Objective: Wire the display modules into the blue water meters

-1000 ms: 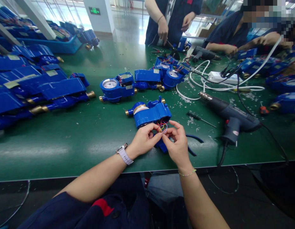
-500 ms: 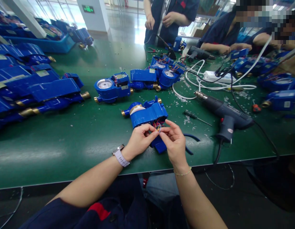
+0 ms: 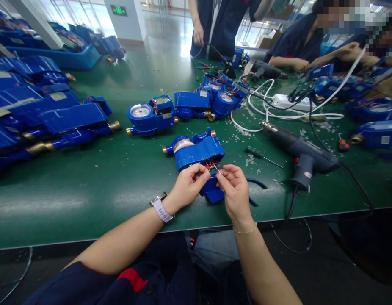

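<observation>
A blue water meter (image 3: 199, 153) with brass ends lies on its side in front of me, and thin coloured wires (image 3: 212, 166) come out of its near side. My left hand (image 3: 190, 184) pinches a yellow wire between thumb and forefinger. With thumb and forefinger, my right hand (image 3: 234, 189) pinches a pale wire just to the right. A blue cover piece (image 3: 213, 195) lies under and between the hands, partly hidden by them. Two dark blue curved handles (image 3: 257, 183) stick out from behind my right hand; the rest of that tool is hidden.
Another water meter (image 3: 150, 115) stands farther back. Stacked meters (image 3: 65, 116) fill the left side. At right lie a screwdriver (image 3: 262, 157), a heat gun (image 3: 302, 154) and a white power strip (image 3: 293, 101) with cables. Co-workers' hands (image 3: 302, 65) are across the green table (image 3: 88, 190).
My right hand has moved slightly right, away from my left hand, with the pale wire in its fingers. A gap now shows between the fingertips. The meter stays in place.
</observation>
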`<state>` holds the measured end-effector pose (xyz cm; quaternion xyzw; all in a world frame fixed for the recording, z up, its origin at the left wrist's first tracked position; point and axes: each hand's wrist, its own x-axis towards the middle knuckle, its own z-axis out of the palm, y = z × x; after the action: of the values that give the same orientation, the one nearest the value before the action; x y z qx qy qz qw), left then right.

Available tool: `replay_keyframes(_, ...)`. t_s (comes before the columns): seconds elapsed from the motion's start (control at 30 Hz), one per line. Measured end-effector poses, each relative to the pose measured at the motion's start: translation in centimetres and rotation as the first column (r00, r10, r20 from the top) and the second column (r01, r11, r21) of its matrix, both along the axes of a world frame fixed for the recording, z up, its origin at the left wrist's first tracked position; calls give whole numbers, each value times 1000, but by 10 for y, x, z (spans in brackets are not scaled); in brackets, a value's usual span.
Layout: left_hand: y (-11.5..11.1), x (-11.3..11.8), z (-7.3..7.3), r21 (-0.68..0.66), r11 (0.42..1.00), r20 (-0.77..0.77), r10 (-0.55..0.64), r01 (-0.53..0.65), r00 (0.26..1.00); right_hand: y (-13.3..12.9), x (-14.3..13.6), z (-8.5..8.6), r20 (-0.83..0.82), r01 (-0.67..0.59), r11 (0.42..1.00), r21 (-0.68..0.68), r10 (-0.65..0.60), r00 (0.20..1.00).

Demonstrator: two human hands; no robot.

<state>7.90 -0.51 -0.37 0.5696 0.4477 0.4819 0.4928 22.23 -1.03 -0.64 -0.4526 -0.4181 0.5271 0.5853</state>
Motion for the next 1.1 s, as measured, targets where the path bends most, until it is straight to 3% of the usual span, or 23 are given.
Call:
replay_keyframes(0.1,0,1,-1,-22,1000,48,0,1,999,2,4,-1,-144,26,998,-56,-34,989)
replay_keyframes(0.17,0,1,-2,-24,1000,62,4,-3,998,1,5,-1,-152,18,999,-43,-24,988)
replay_keyframes(0.33,1,1,-5,-13,1000,62,-1,2,998,-4,2,-2,225,-114,987,116,86,970)
replay_keyframes(0.43,2,1,-6,-17,1000,72,7,-6,997,-4,2,-6,366,-116,981,155,53,929)
replay_keyframes(0.7,-1,3,-7,-21,1000,76,6,-4,997,1,7,-13,160,-7,999,42,1,987)
replay_keyframes(0.83,-3,0,-8,35,999,-116,-28,32,993,0,6,-12,115,3,1000,19,-5,993)
replay_keyframes(0.93,-3,-2,-7,109,994,-236,-4,31,972,-2,5,-13,115,22,998,66,-30,993)
replay_keyframes(1.1,1,-3,-8,137,990,-220,40,-10,975,-11,4,-18,298,-1,984,176,-52,953)
